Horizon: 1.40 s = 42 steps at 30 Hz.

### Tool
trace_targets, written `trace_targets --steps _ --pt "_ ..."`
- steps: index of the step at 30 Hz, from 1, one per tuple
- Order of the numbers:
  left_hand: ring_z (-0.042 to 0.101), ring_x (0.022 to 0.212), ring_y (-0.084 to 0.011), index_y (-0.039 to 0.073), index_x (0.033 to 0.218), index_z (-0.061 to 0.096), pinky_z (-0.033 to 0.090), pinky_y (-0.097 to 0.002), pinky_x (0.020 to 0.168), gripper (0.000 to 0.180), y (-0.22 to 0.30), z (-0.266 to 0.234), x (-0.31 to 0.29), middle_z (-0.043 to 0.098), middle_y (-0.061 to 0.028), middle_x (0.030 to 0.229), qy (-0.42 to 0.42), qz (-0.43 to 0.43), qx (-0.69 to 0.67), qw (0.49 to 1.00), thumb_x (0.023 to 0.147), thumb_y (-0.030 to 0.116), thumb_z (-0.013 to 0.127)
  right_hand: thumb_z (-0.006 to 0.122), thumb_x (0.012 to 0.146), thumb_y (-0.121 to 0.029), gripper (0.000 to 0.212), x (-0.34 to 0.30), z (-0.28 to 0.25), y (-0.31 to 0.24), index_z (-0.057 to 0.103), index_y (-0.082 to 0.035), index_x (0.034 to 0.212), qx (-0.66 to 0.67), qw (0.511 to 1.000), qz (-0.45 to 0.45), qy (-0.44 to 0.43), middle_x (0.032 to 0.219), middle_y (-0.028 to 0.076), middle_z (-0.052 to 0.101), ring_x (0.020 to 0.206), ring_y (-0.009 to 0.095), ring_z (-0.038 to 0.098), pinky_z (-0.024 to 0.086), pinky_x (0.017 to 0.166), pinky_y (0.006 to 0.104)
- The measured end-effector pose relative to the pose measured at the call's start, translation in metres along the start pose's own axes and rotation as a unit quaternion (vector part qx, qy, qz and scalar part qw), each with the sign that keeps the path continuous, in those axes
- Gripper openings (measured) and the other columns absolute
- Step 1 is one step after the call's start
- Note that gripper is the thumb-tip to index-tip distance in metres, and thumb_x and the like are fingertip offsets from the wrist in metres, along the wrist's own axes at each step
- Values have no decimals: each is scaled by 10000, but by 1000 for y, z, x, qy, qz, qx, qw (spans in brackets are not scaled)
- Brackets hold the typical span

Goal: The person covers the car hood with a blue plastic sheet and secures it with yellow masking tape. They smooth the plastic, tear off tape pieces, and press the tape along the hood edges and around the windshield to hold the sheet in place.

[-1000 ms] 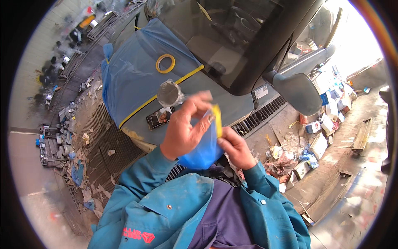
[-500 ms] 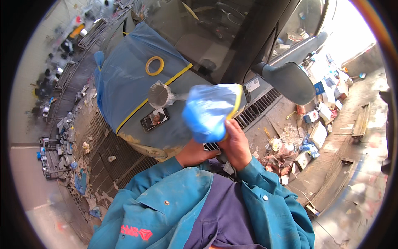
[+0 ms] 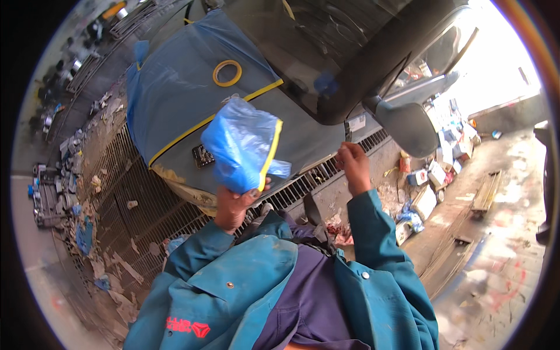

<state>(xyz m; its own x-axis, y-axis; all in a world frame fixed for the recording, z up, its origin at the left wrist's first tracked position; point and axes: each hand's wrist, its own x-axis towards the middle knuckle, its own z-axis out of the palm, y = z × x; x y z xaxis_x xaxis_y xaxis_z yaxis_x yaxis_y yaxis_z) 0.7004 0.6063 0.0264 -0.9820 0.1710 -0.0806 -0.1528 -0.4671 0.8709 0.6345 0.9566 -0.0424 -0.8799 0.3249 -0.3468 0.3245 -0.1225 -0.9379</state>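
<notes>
My left hand (image 3: 233, 204) is closed around the lower end of a bunched piece of blue masking film (image 3: 236, 140) with a yellow tape strip along one edge. Held up over the car's grey hood (image 3: 303, 135), the film hides most of the round plastic-wrapped object behind it. A phone (image 3: 203, 156) lies on the hood, partly covered from view by the film. Off to the right, my right hand (image 3: 353, 166) is raised near the hood's corner, fingers curled together; whether something small is pinched there cannot be made out.
Blue plastic sheeting (image 3: 181, 81) edged with yellow tape covers the hood's far left part, and a yellow tape roll (image 3: 227, 73) lies on it. The side mirror (image 3: 408, 128) juts out at right. Floor grating (image 3: 157, 192), littered boxes (image 3: 434, 172) and scraps surround the car.
The blue film has moved left and now hangs from my left hand alone. My right hand has let go of it and moved up and to the right.
</notes>
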Motion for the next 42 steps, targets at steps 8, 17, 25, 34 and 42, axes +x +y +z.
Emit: trace_targets --steps 8,17,25,34,42 --pt "791 1143 -325 -13 1494 622 673 -493 995 576 -18 -19 -94 762 -156 1315 240 143 75 957 984 137 844 716 1075 -523 527 163 -42 44 806 -7 1016 -320 936 -147 1 866 173 814 836 330 812 613 745 472" --pt "768 1157 -310 32 1509 600 632 -495 969 538 -117 60 -188 749 -131 1326 405 137 25 904 1016 156 778 724 1075 -195 232 159 -49 8 700 -59 889 -78 974 16 -213 752 13 620 596 103 554 415 546 306" --pt "768 1152 -313 49 1508 597 632 -492 975 521 -120 89 -222 749 -127 1327 418 167 48 892 1021 133 761 663 1097 -224 289 97 -132 89 646 -91 840 -101 964 27 -243 661 13 547 506 124 498 399 491 317" --pt "771 1153 -299 -2 1533 561 663 -461 981 598 -130 102 -206 723 -146 1349 388 126 46 912 990 91 793 678 1156 -242 287 32 -203 160 608 -131 901 -114 957 47 -263 721 -37 541 577 72 485 398 512 277" --pt "779 1129 -282 -14 1508 563 678 -454 949 588 -130 114 -188 724 -145 1321 366 123 64 920 983 89 807 742 1052 -294 261 9 -244 231 743 -39 997 -380 882 -92 -261 898 256 754 867 429 756 591 790 503"
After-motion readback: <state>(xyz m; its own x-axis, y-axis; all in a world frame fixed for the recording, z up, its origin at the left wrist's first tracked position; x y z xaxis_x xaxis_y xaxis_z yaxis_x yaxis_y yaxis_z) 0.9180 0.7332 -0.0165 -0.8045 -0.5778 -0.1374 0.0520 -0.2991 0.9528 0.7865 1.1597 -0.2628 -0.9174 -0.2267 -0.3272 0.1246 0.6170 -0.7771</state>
